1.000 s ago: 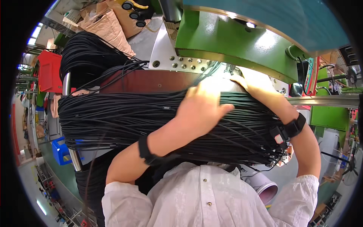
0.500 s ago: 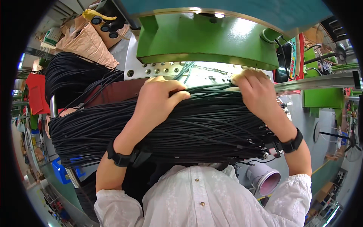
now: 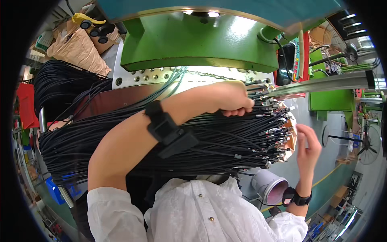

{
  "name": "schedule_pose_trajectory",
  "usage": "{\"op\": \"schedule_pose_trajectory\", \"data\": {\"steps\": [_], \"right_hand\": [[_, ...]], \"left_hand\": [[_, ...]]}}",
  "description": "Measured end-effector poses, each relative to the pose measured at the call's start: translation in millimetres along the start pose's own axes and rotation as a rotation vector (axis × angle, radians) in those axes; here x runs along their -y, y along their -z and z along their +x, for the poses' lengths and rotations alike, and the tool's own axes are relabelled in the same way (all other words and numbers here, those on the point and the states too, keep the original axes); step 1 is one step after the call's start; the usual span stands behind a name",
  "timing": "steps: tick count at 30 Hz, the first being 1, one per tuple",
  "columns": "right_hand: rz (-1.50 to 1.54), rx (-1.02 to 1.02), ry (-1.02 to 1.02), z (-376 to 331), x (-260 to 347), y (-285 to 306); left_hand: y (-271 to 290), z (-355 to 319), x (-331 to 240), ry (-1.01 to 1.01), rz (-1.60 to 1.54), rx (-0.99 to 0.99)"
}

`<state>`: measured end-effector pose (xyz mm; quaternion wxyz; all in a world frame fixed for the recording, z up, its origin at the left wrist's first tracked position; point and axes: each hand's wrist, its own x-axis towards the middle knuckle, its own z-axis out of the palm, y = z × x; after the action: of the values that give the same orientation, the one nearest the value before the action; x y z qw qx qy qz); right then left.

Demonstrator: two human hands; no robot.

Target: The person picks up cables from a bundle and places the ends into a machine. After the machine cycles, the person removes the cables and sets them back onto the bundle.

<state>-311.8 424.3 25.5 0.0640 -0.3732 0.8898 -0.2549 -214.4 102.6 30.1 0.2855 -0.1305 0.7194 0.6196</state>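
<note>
A thick bundle of long black cables [image 3: 201, 141] lies crosswise in front of me. Small metal-tipped connectors [image 3: 278, 133] crowd its right end. My left hand [image 3: 236, 98] reaches across to the right over the upper cables, its fingers curled closed round cables just short of their connectors. Its palm side is hidden. Off the right end of the bundle, apart from it, my right hand [image 3: 308, 142] is raised with fingers bent and a gap to the thumb; nothing shows in it. Several grey-green cables [image 3: 173, 78] run from the lit machine bed into the bundle.
A green machine head [image 3: 197, 44] overhangs the pale metal bed [image 3: 147, 76]. At the right a metal rail [image 3: 326, 84] juts out. More black cable [image 3: 64, 88] hangs at the left beside a metal post [image 3: 42, 120]. A white bucket [image 3: 272, 185] stands below right.
My left hand has moved right to the connector ends of the cables. My right hand has left the upper cables and moved down and right. The view has shifted slightly, showing more connectors.
</note>
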Motion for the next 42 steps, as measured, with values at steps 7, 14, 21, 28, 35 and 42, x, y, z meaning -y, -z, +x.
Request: {"op": "schedule_pose_trajectory", "data": {"steps": [7,14,21,28,35,42], "right_hand": [[1.333,0.394,-0.331,53,111,-62],[1.364,0.669,-0.245,67,158,-114],[0.282,0.611,0.274,115,164,-112],[-0.075,0.266,0.642,151,103,-152],[-0.223,0.045,0.884,128,143,-131],[-0.114,-0.086,1.323,104,171,-120]], "left_hand": [[-77,-49,45,-0.393,-0.716,-0.306],[-92,-92,73,-0.202,-0.836,-0.454],[-95,-99,99,-0.335,-1.279,-0.503],[-86,-104,94,-0.291,-1.325,-0.457],[-88,-100,93,-0.272,-1.389,-0.507],[-78,-109,93,-0.23,-1.32,-0.397]]}}
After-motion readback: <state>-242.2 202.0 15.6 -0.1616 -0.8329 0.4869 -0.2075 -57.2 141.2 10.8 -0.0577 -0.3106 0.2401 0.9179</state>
